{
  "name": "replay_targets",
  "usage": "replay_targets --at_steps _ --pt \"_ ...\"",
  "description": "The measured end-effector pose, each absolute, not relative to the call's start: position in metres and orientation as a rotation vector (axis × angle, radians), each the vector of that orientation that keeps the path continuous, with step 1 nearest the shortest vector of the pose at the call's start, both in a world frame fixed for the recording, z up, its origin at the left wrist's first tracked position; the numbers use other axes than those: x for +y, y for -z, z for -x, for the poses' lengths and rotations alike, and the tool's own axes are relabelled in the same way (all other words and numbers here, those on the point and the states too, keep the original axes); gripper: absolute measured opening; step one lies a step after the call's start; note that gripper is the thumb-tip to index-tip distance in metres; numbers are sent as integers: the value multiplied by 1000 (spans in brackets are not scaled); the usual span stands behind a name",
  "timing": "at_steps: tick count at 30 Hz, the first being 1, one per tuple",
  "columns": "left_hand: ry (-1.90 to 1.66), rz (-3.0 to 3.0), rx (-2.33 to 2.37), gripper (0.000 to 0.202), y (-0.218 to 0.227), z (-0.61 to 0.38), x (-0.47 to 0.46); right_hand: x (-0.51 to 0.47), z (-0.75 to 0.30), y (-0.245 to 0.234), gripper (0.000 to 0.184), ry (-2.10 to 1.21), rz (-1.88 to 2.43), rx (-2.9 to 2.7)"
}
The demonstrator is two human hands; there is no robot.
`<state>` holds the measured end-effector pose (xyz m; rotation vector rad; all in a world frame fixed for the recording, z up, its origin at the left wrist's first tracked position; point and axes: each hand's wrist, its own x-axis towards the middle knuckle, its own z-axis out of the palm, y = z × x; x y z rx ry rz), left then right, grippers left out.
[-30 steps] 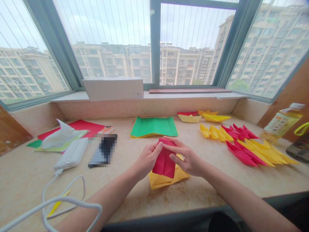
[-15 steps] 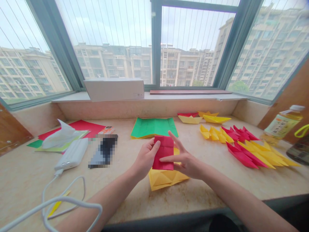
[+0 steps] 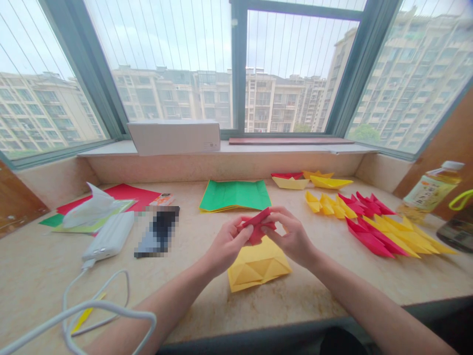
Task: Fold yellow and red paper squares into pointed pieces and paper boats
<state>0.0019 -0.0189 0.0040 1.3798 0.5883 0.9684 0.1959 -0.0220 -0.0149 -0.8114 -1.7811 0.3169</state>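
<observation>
Both hands hold a folded red paper (image 3: 257, 226) a little above the stone counter. My left hand (image 3: 226, 245) pinches its left end between thumb and fingers. My right hand (image 3: 292, 237) pinches its right end, fingers curled over the top. The paper lies nearly edge-on to me, so little of its face shows. Directly under the hands a folded yellow paper (image 3: 257, 265) rests flat on the counter.
A green creased sheet (image 3: 235, 194) lies behind the hands. Several folded red and yellow pieces (image 3: 380, 226) and paper boats (image 3: 311, 180) sit at the right, with a bottle (image 3: 430, 190) beyond. At left are a power bank (image 3: 109, 235), white cable (image 3: 94, 305), tissues (image 3: 88, 207) and red sheets (image 3: 127, 194).
The red paper has tipped from an upright, face-on rectangle to nearly flat and edge-on. My right hand's fingers, stretched out before, have closed on its right end.
</observation>
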Motion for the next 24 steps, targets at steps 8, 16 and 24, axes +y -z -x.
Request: replay_targets --at_steps 8,16,24 --pt "-972 -1433 636 38 3 -6 -15 -18 -194 26 43 -732 840 -1540" --pt "-968 -1325 576 34 7 -2 -8 -18 -198 16 15 -1073 755 -1491" --pt "-982 -1192 535 21 -2 2 -13 -15 -205 19 18 -814 762 -1595"
